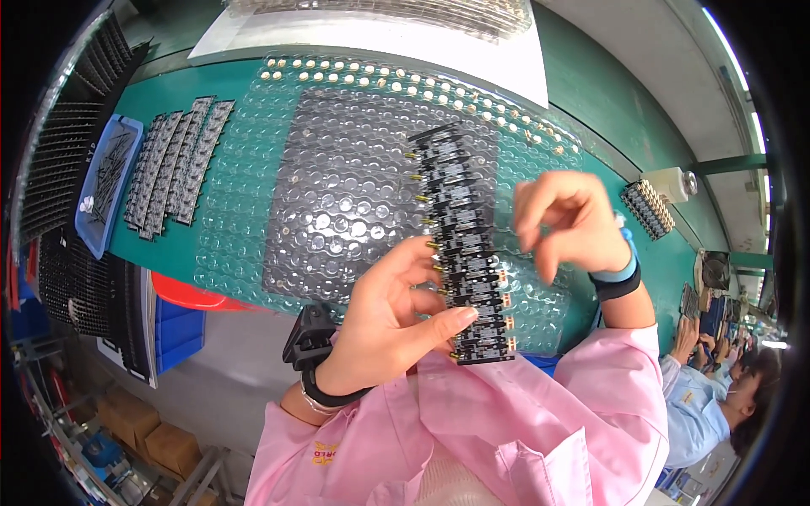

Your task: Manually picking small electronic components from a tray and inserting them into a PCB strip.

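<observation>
My left hand (392,316) grips a long black panel of joined small circuit boards (460,244), its thumb lying on the face near the lower end. The panel stands nearly upright in view, tilted slightly left at the top. Yellow pins stick out along its left edge, and small pale parts with reddish marks show on the lower right edge. To the right of the panel, apart from it, my right hand (574,223) is raised with half-curled fingers. A gap shows between its thumb and index finger, and I see nothing held there.
Under the panel lies a clear dimpled plastic tray (228,228), with small round white parts (363,82) along its far rows. Several board strips (177,169) and a blue bin (105,185) of thin dark pieces lie left. Stacked parts (647,209) stand right, near a co-worker in blue (696,413).
</observation>
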